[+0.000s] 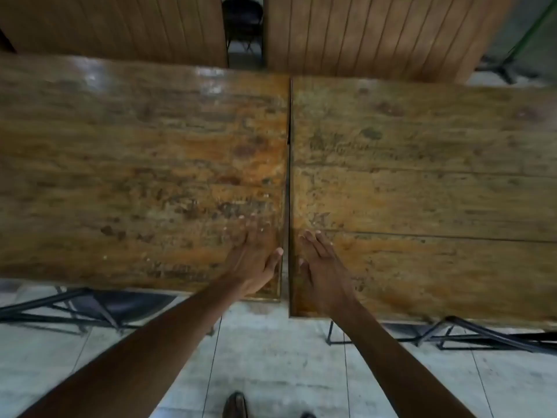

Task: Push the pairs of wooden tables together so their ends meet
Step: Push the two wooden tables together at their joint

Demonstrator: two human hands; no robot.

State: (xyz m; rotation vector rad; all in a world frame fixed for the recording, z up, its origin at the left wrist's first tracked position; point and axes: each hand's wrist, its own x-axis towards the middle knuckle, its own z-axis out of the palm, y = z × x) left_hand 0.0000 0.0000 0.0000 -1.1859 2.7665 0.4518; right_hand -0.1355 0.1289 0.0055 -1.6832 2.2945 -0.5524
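Observation:
Two worn wooden tables fill the view side by side, the left table (pixel 135 176) and the right table (pixel 422 182). Their ends meet along a thin dark seam down the middle. The near edge of the right table sits slightly closer to me than that of the left. My left hand (pixel 256 263) lies flat, palm down, on the left table's near right corner. My right hand (pixel 322 267) lies flat on the right table's near left corner, just across the seam. Neither hand holds anything.
Behind stand two more wooden tables, the far left one (pixel 120 25) and the far right one (pixel 376 31), with a gap between them where a black chair (pixel 242 19) shows. Black metal table legs (pixel 90 309) rest on the pale tiled floor (pixel 271 357). My shoe (pixel 235 405) is below.

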